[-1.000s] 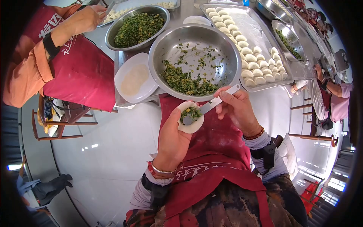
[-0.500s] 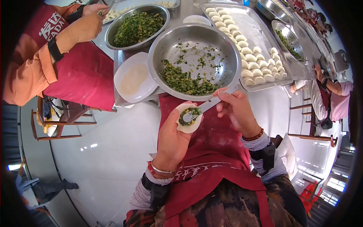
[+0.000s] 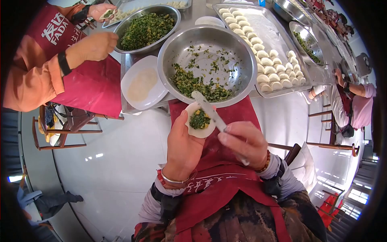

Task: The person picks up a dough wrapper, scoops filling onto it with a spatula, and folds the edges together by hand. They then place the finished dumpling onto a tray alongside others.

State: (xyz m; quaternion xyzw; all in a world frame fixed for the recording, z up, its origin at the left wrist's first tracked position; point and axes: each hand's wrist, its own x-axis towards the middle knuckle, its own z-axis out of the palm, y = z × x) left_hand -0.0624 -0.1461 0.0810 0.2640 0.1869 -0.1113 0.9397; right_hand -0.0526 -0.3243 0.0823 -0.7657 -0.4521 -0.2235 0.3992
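On the palm and fingers of my left hand [image 3: 184, 147] lies a round dumpling wrapper [image 3: 207, 131], cupped at its edge, with a mound of chopped green and yellow filling [image 3: 199, 119] in its middle. My right hand [image 3: 245, 141] grips a narrow, pale, flat spatula [image 3: 213, 114]. The spatula's rounded tip points up and left, above the wrapper's far edge and near the bowl's front rim. Just beyond both hands stands a large steel bowl [image 3: 238, 90], with chopped filling gathered toward its near side and scraps up its wall.
Left of the bowl is a white plate [image 3: 129, 86] with wrappers on it. A metal tray [image 3: 278, 38] to the right carries rows of folded dumplings [image 3: 276, 76]. A second bowl of filling [image 3: 149, 30] stands beside a co-worker's hand [image 3: 92, 46]. More people sit at the right.
The spatula has come off the filling, and its tip has swung up toward the bowl. My right hand has moved down and turned. The co-worker's hands have drawn apart, showing a filled wrapper.
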